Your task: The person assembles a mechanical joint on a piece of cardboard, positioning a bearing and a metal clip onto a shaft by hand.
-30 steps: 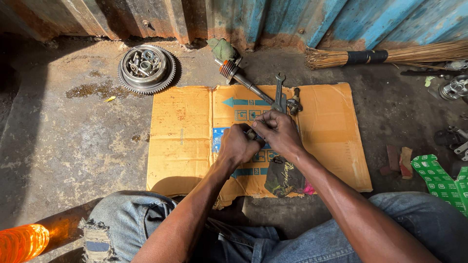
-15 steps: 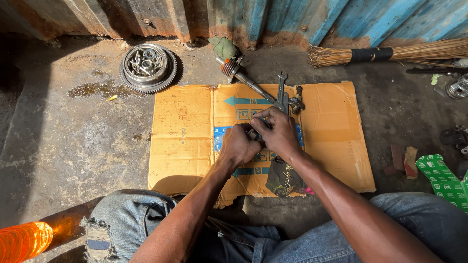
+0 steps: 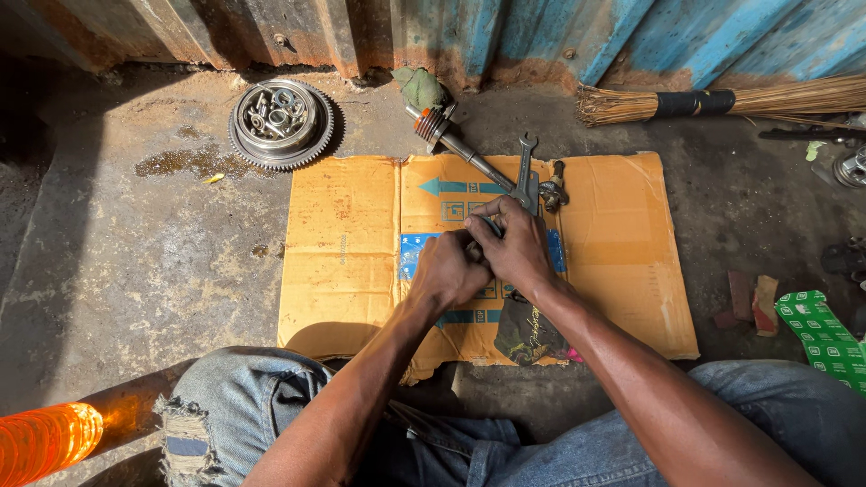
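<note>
My left hand (image 3: 448, 271) and my right hand (image 3: 512, 243) are closed together over a small part above the flattened cardboard sheet (image 3: 352, 243). The part itself is hidden by my fingers. Just beyond my right hand lie a metal spanner (image 3: 524, 167) and a small dark fitting (image 3: 554, 188). A long metal shaft (image 3: 456, 144) with a spring and a green cloth-wrapped end runs from the wall toward my hands. A dark rag (image 3: 528, 330) lies on the cardboard under my right wrist.
A toothed clutch housing (image 3: 280, 122) filled with several small metal parts sits on the concrete at the back left. A straw broom (image 3: 713, 102) lies along the blue corrugated wall. A green printed packet (image 3: 825, 334) and small scraps are at right; an orange object (image 3: 45, 440) at lower left.
My hands stay pressed together on the hidden part with only slight finger movement. The view has shifted a little; nothing on the floor has moved.
</note>
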